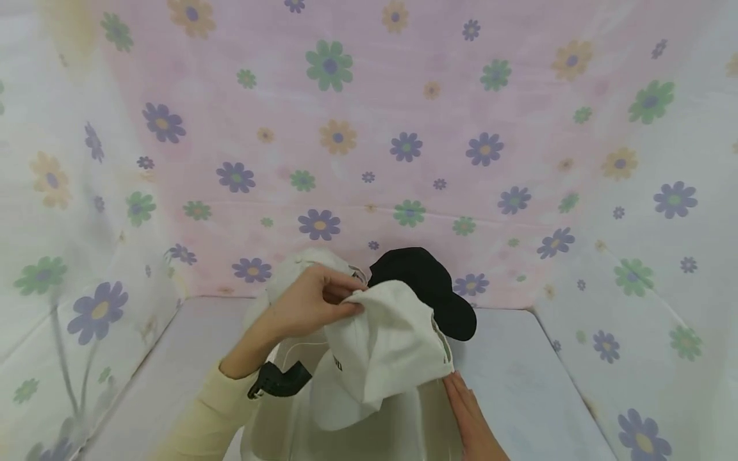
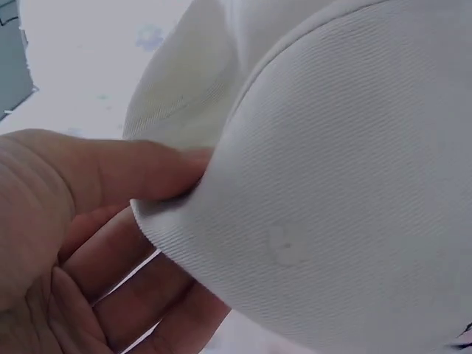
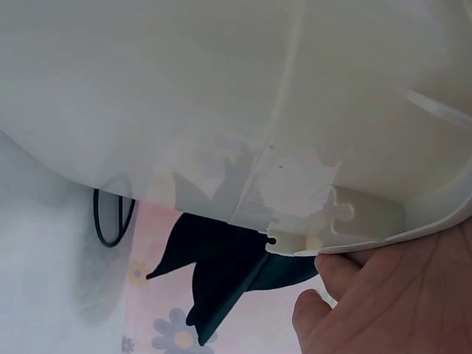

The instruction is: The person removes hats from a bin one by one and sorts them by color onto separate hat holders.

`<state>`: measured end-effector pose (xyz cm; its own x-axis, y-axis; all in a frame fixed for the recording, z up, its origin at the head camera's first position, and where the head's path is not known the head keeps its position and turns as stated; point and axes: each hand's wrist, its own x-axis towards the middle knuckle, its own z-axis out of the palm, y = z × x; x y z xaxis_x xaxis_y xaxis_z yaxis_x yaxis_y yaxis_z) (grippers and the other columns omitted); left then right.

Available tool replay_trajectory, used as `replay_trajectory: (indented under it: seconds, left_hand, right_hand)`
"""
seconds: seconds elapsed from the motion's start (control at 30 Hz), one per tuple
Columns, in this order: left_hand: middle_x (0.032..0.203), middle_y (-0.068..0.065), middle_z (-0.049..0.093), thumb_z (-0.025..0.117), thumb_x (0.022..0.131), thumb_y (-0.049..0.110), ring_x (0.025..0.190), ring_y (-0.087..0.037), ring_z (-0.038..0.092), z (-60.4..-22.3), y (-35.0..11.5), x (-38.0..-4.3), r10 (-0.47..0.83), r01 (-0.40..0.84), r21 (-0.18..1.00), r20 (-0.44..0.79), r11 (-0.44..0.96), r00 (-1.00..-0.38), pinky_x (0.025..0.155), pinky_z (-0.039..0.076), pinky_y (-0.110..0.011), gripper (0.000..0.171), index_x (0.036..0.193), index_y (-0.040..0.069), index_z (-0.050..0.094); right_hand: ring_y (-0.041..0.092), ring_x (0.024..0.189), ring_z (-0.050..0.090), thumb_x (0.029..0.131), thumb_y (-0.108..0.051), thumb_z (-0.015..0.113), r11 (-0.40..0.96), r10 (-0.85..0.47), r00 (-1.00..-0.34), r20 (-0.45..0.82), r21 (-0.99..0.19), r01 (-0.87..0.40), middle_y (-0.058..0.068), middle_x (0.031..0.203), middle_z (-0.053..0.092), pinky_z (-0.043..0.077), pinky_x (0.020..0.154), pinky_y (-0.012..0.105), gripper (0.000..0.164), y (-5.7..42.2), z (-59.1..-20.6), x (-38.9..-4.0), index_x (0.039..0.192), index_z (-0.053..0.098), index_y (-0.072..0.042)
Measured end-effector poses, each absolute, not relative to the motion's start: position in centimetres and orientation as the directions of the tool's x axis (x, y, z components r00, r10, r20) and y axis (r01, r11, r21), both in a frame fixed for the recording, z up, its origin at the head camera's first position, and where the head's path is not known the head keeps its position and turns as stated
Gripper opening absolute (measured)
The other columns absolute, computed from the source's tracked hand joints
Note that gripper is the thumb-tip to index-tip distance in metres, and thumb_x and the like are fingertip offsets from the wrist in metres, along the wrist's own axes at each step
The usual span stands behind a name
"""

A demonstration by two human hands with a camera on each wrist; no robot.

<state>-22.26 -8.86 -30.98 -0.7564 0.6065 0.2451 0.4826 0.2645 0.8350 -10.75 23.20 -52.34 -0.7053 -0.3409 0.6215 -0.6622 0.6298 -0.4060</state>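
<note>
My left hand [image 1: 305, 301] pinches a white cap [image 1: 398, 339] by its crown, over a white plastic tub [image 1: 444, 416]. Its visor hangs downward, with small dark lettering on the front and a strap opening at the right. In the left wrist view, the thumb and fingers squeeze a fold of the white twill [image 2: 346, 169]. My right hand [image 1: 473, 419] rests along the tub's right side, its fingers fairly straight against the wall near the cap's strap. In the right wrist view, the hand [image 3: 398, 295] lies against the tub's rim [image 3: 413, 234].
A black cap [image 1: 418, 275] stands behind the held cap, its visor pointing right. Another white cap [image 1: 308, 259] is at the back left, partly behind my left hand. Flower-patterned cloth [image 1: 369, 128] walls in the pale table [image 1: 513, 378] at the back and sides.
</note>
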Motion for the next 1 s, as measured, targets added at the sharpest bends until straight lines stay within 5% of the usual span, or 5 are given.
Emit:
replay_trajectory:
  seconds: [0.27, 0.43, 0.57, 0.8, 1.0]
  left_hand:
    - [0.112, -0.018, 0.075, 0.073, 0.094, 0.005, 0.099, -0.024, 0.075, -25.1, -12.7, -21.4, 0.273, 0.493, 0.782, 0.414, 0.382, -0.868, 0.079, 0.059, -0.022, 0.029, 0.122, 0.001, 0.073]
    - [0.108, -0.017, 0.076, 0.072, 0.094, 0.004, 0.090, -0.014, 0.075, -23.9, -14.4, -22.3, 0.110, 0.571, 0.668, 0.599, 0.478, -0.793, 0.074, 0.052, -0.009, 0.026, 0.119, 0.004, 0.076]
    - [0.110, -0.021, 0.075, 0.067, 0.094, -0.003, 0.096, -0.028, 0.075, -25.6, -14.8, -25.2, 0.075, 0.626, 0.566, 0.707, 0.537, -0.704, 0.077, 0.047, -0.003, 0.026, 0.119, 0.000, 0.075]
    - [0.113, -0.027, 0.072, 0.065, 0.094, -0.008, 0.101, -0.039, 0.072, -32.1, -14.7, -31.1, 0.109, 0.609, 0.537, 0.691, 0.583, -0.714, 0.086, 0.059, -0.042, 0.027, 0.119, -0.007, 0.072]
    - [0.116, -0.027, 0.071, 0.067, 0.093, -0.006, 0.106, -0.040, 0.071, -36.9, -14.5, -33.4, 0.130, 0.551, 0.623, 0.590, 0.555, -0.797, 0.090, 0.058, -0.047, 0.025, 0.118, -0.007, 0.072]
  right_hand:
    - [0.002, 0.154, 0.012, 0.084, -0.091, 0.028, 0.634, -0.312, -0.733, 0.604, -0.443, -0.634, 0.018, 0.161, 0.036, 0.002, 0.113, 0.007, 0.120, 22.8, -52.0, -10.8, 0.156, 0.031, 0.005]
    - [-0.002, 0.153, 0.009, 0.086, -0.088, 0.032, 0.639, -0.308, -0.760, 0.572, -0.467, -0.611, 0.016, 0.163, 0.034, 0.001, 0.112, 0.006, 0.116, 22.8, -51.9, -10.5, 0.158, 0.029, 0.002]
    - [-0.006, 0.152, 0.007, 0.086, -0.087, 0.034, 0.642, -0.299, -0.787, 0.539, -0.496, -0.584, 0.015, 0.163, 0.033, 0.001, 0.108, 0.004, 0.115, 22.8, -51.9, -10.2, 0.157, 0.028, 0.003]
    - [-0.005, 0.152, 0.006, 0.087, -0.087, 0.033, 0.655, -0.305, -0.790, 0.532, -0.485, -0.579, 0.015, 0.164, 0.032, 0.000, 0.109, 0.005, 0.114, 23.1, -51.9, -10.1, 0.158, 0.027, 0.002]
    - [-0.002, 0.154, 0.006, 0.088, -0.085, 0.033, 0.651, -0.330, -0.774, 0.541, -0.463, -0.601, 0.016, 0.164, 0.031, -0.001, 0.112, 0.006, 0.113, 23.0, -52.0, -10.3, 0.159, 0.025, 0.002]
